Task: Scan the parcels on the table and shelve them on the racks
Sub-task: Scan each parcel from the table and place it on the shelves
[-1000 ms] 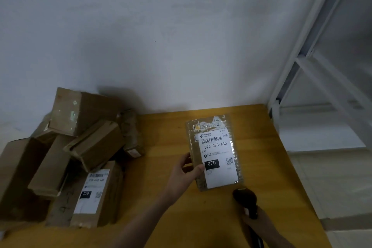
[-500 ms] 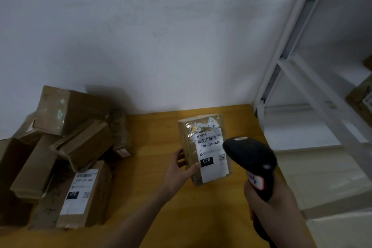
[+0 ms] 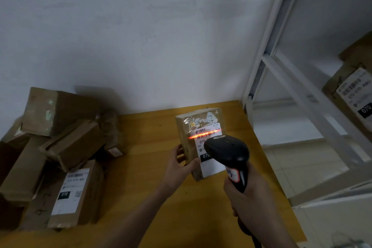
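A small brown parcel (image 3: 188,127) with a white label is held tilted up above the yellow table (image 3: 153,139). My left hand (image 3: 178,165) grips its lower left edge, thumb on the front. My right hand (image 3: 249,201) grips the handle of a black barcode scanner (image 3: 227,150), which hangs just in front of the label and hides part of it. A red scan line crosses the barcode at the top of the label.
Several cardboard parcels (image 3: 60,147) are piled on the table's left side, one (image 3: 74,193) with its label facing up. A white metal rack (image 3: 302,96) stands to the right, with a labelled parcel (image 3: 354,94) on a shelf. A white wall is behind.
My right hand has raised the scanner from the table's front edge up to the label, and the red scan line has come on. The left hand tilted the parcel a bit more upright.
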Tool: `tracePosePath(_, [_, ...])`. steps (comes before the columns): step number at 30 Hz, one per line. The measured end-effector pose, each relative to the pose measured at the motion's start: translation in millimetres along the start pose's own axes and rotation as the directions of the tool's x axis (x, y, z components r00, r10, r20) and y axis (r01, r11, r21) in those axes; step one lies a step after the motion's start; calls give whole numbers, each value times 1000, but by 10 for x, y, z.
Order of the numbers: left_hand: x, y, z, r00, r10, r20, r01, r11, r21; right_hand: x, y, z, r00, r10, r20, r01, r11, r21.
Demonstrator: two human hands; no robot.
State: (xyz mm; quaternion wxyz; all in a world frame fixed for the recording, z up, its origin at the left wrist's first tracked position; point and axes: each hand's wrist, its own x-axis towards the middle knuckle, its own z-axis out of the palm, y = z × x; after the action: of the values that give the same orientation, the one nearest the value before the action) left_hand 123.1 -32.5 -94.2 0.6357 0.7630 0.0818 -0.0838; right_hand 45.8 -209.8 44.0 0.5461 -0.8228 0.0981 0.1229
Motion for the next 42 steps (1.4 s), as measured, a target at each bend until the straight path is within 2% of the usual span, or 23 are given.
tracePosePath(9, [-25,-10,90,999,-27,-35,26,999,-24,107,345,-200,1000,-6,0,6,997,82])
tracePosePath(12, [-65,-17,58,997,-50,-56,49,999,-19,404,759,-266,996,85,-38,-81,992,94])
tracePosePath(18, [-204,-22,-36,989,-68,-130,69,998,5,1155,1852,-148,980,181,-78,-185,981,-54])
tracePosePath(21, [-307,-50,-95,980,-98,-174,99,995,-3,1400,2136,-12,971,235,-46,-238,968,-74])
tracePosePath(23, [-385,-56,-110,971,-130,-200,127,991,-30,1507,2241,84,958,285,-11,-285,955,-85])
tracePosePath(31, [-680,-7,-49,962,-141,-232,132,990,-53,1500,2350,192,944,326,49,-312,932,-185])
tracePosePath(36, [-879,145,69,974,-108,-198,97,993,-66,1412,2287,10,982,188,1,-175,920,-349])
tracePosePath(37, [-933,183,107,977,-100,-191,89,994,-69,1293,2110,-75,992,118,-45,-126,938,-324])
tracePosePath(38, [-996,227,152,979,-88,-184,75,994,-74,1153,1906,-158,995,36,-89,-54,976,-209])
tracePosePath(39, [-1068,273,205,982,-72,-175,57,994,-88,978,1693,-259,997,-31,-72,28,999,-47])
tracePosePath(40, [-1149,318,268,986,-54,-160,37,994,-107,764,1472,-378,993,-114,2,113,988,104])
tracePosePath(42, [-1328,419,419,994,-13,-110,-3,990,-141,323,1182,-584,957,-249,149,194,932,307])
